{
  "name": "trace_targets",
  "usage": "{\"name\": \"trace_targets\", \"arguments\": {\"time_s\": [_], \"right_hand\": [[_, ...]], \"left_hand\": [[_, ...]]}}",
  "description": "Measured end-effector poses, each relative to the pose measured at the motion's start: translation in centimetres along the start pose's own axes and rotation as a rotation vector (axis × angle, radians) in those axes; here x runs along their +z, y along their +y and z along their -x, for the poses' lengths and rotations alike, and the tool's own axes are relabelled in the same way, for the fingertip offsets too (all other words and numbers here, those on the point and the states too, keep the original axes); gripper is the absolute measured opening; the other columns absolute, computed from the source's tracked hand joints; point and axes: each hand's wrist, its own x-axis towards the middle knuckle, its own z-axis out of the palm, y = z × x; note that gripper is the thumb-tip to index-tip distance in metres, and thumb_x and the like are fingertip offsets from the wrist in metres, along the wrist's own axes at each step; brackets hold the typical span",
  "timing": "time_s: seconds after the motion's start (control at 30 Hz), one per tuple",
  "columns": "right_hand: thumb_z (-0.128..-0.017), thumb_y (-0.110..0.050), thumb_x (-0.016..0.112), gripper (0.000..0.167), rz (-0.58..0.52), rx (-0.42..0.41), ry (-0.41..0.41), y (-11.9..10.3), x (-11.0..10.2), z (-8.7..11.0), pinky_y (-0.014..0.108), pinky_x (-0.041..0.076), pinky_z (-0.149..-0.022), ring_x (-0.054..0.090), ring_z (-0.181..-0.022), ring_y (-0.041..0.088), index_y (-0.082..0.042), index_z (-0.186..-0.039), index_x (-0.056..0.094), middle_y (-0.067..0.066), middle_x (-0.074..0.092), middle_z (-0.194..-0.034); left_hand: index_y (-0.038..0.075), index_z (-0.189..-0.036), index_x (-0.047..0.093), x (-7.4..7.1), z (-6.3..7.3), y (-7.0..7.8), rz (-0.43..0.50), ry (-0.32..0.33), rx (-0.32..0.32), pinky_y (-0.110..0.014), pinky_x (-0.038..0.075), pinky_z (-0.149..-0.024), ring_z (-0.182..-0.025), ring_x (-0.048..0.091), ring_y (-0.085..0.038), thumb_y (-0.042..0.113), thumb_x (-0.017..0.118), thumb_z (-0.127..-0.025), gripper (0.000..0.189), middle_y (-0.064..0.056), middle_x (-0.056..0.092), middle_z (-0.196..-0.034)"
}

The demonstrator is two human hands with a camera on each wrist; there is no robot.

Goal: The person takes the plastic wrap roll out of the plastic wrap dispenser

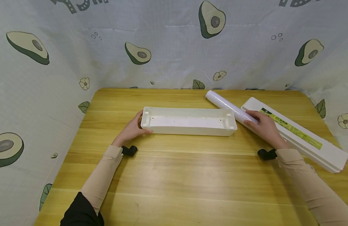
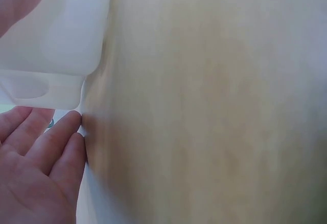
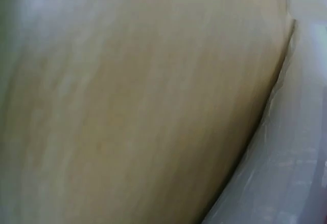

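Note:
A long, white, open-topped plastic box (image 1: pixel 188 130) lies crosswise on the wooden table, its inside bare. My left hand (image 1: pixel 132 128) grips the box's left end, thumb on the front wall and fingers behind the end. The left wrist view shows the box's corner (image 2: pixel 56 35) close up beside the fingers (image 2: pixel 56 142). To the right, my right hand (image 1: pixel 264 128) holds the near part of a glossy, pale roll of cling film (image 1: pixel 226 105), which lies slanted by the box's right end. In the right wrist view, the roll's shiny surface (image 3: pixel 286 173) fills the lower right; the hand is outside that view.
A long white lid-like piece (image 1: pixel 329 153) with a yellow-green label lies slanted at the right, partly behind the right hand. The wooden table (image 1: pixel 188 182) stretches in front of the box. A cloth (image 1: pixel 174 69) with avocado prints hangs behind the table.

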Motion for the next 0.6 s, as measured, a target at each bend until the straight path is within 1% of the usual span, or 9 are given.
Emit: {"name": "trace_targets", "arguments": {"time_s": [0.13,0.37,0.43,0.5,0.6], "right_hand": [[-0.097,-0.035,0.055,0.057,-0.059,0.000,0.032,0.0,-0.1,0.3,0.060,0.034,-0.096,0.044,-0.119,0.045,0.002,-0.139,0.044,0.029,0.047,-0.132],[-0.097,-0.028,0.057,0.052,-0.120,-0.069,0.089,-0.4,-0.4,0.7,0.059,0.036,-0.094,0.046,-0.116,0.047,0.002,-0.138,0.046,0.029,0.049,-0.129],[-0.097,-0.028,0.058,0.051,-0.133,-0.070,0.098,-0.7,-0.5,0.8,0.058,0.036,-0.094,0.046,-0.117,0.045,0.001,-0.138,0.046,0.027,0.049,-0.130],[-0.097,-0.027,0.059,0.052,-0.153,-0.073,0.109,-0.9,-0.6,0.8,0.057,0.035,-0.095,0.044,-0.118,0.043,0.001,-0.139,0.046,0.026,0.048,-0.132],[-0.096,-0.025,0.060,0.053,-0.182,-0.071,0.132,-1.2,-0.6,0.7,0.055,0.035,-0.097,0.042,-0.120,0.041,0.001,-0.140,0.044,0.024,0.045,-0.137]], "left_hand": [[0.014,-0.155,0.008,0.0,-0.1,-0.1,0.004,-0.003,0.004,-0.046,0.029,-0.106,-0.134,0.035,-0.027,0.015,0.081,-0.078,0.106,-0.013,0.027,-0.153],[0.014,-0.155,0.006,0.0,0.0,0.0,0.025,-0.005,0.016,-0.046,0.032,-0.104,-0.131,0.037,-0.029,0.011,0.080,-0.078,0.106,-0.014,0.027,-0.153],[0.014,-0.155,0.004,0.1,0.1,0.1,0.038,-0.012,0.025,-0.046,0.033,-0.103,-0.130,0.038,-0.030,0.010,0.079,-0.079,0.107,-0.015,0.026,-0.153],[0.014,-0.155,0.000,0.0,0.2,0.1,0.058,-0.021,0.038,-0.047,0.032,-0.103,-0.132,0.036,-0.031,0.009,0.078,-0.080,0.108,-0.015,0.021,-0.155],[0.013,-0.154,-0.004,-0.2,0.5,0.4,0.074,-0.031,0.054,-0.047,0.026,-0.108,-0.138,0.026,-0.031,0.009,0.077,-0.082,0.109,-0.013,0.011,-0.157]]}}
